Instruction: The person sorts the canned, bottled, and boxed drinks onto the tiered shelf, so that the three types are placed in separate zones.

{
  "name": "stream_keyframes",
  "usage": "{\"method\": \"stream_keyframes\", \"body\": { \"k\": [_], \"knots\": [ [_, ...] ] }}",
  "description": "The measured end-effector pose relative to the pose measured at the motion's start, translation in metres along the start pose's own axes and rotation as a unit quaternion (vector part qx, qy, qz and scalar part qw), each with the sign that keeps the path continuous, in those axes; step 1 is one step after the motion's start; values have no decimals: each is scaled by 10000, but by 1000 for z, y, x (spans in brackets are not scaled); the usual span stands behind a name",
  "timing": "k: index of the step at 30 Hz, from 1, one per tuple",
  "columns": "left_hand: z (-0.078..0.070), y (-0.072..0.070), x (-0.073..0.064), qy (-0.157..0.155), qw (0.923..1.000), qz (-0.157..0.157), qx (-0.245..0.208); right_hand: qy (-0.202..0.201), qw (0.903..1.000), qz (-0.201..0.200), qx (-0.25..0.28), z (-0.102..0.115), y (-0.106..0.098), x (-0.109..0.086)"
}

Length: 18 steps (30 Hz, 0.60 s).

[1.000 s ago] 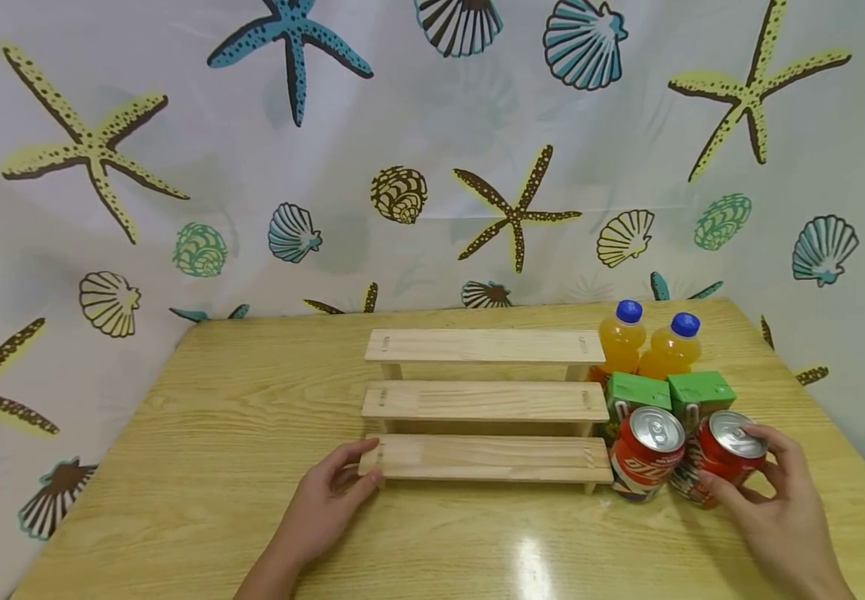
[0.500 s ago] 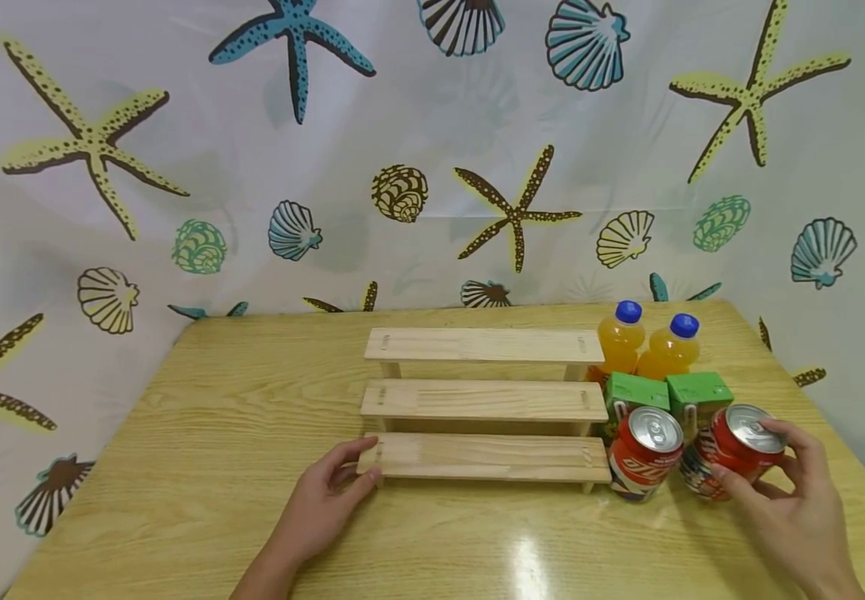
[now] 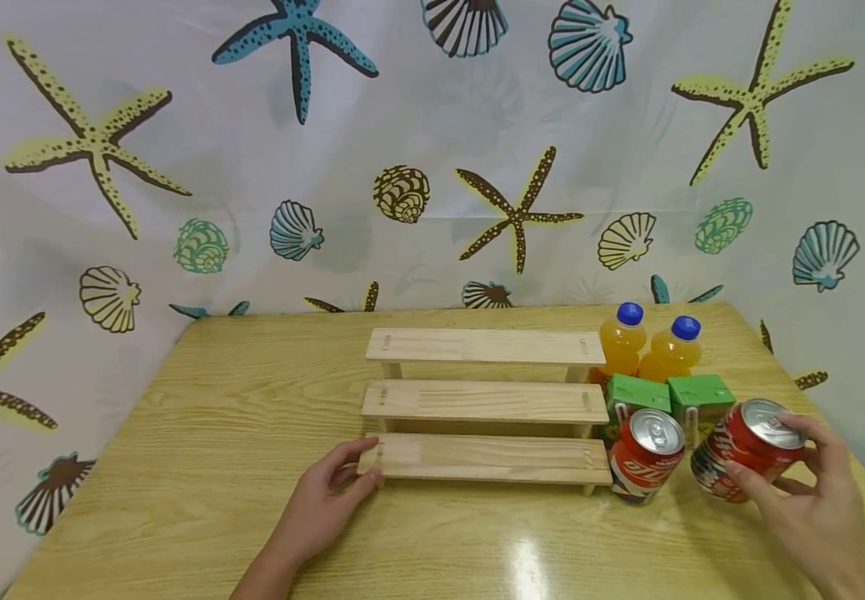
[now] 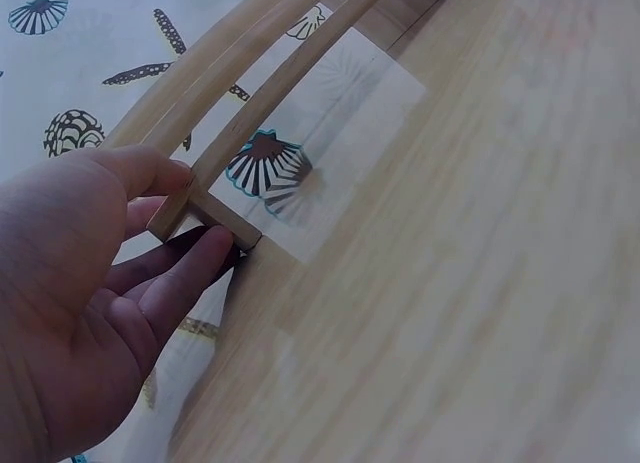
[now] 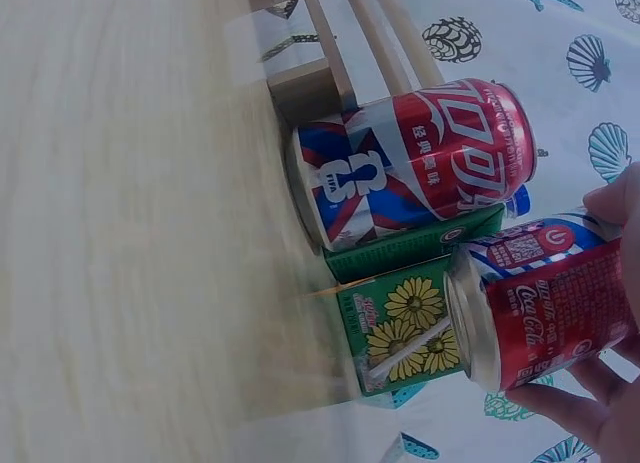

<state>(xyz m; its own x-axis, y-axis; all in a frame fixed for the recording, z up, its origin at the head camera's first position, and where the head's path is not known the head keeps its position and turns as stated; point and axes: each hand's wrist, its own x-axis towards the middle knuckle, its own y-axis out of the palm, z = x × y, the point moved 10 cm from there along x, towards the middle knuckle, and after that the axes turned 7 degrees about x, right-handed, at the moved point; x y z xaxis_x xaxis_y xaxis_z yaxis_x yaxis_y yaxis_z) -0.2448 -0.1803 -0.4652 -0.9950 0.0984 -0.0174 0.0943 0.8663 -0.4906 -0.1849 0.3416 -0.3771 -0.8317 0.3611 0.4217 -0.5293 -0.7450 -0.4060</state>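
My right hand [image 3: 815, 508] grips a red Coca-Cola can [image 3: 747, 450], tilted with its silver top leaning right. In the right wrist view this can [image 5: 555, 308] is clear of the table, its base in front of a green drink carton [image 5: 400, 323]. Another red cola can [image 3: 646, 457] stands upright beside the shelf's right end. A three-step wooden shelf [image 3: 485, 457] sits mid-table. At its lowest step's left end, my left hand [image 3: 327, 500] pinches the corner; the left wrist view shows thumb and fingers around the end of the wooden shelf [image 4: 225, 218].
Two green cartons [image 3: 638, 389] stand behind the cans. Behind them are two orange drink bottles [image 3: 620, 342] with blue caps, close to the shelf's right side. A curtain [image 3: 432, 100] printed with starfish and shells hangs along the wooden table's [image 3: 252, 400] back edge.
My right hand has lifted the can and moved it to the right, away from the other can and the cartons. My left hand stays at the shelf's corner.
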Motion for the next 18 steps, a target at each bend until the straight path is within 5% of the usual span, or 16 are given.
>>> {"method": "stream_keyframes", "body": {
  "k": [8, 18],
  "knots": [
    [1, -1, -1, -21, 10000, -35, 8, -289, 9995, -133, -40, 17, -6, 6],
    [4, 0, 0, -17, 10000, 21, -18, -116, 9996, -233, 63, 22, -12, 11]
  ]
}}
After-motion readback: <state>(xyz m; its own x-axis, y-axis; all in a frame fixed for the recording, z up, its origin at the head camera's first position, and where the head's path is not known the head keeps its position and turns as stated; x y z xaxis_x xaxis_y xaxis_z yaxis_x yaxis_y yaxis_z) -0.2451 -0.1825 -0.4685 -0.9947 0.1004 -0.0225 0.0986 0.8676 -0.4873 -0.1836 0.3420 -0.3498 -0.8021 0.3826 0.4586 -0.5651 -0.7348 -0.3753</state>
